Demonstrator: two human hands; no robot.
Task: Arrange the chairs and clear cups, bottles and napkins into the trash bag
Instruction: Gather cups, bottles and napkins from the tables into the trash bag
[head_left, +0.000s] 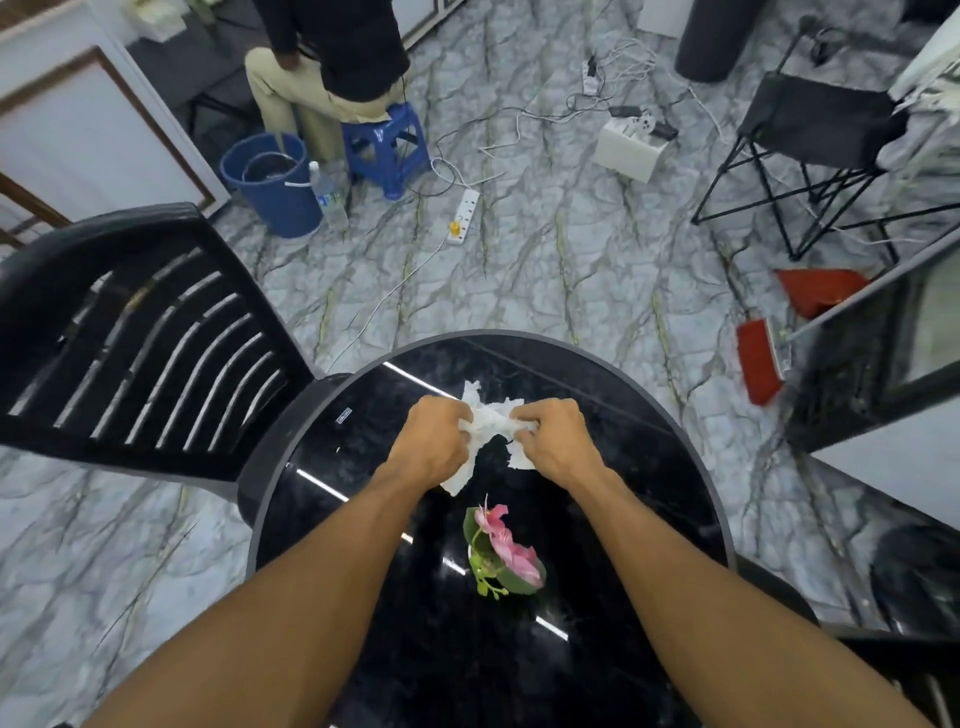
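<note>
Crumpled white napkins (491, 418) lie at the middle of a round black glossy table (649, 441). My left hand (434, 436) grips their left side with curled fingers. My right hand (556, 436) pinches their right side. A loose flap of napkin hangs out below my left hand. A black slatted plastic chair (135, 338) stands at the table's left edge, its back toward me. A clear plastic bottle (327, 195) stands on the floor beside a blue bucket. No trash bag shows in view.
A pink artificial flower (506, 553) sits on the table near me. On the marble floor are a blue bucket (270, 182), a blue stool (387, 145) with a seated person, a power strip (464, 215) with cables, a black folding chair (810, 150), and a red broom and dustpan (758, 358).
</note>
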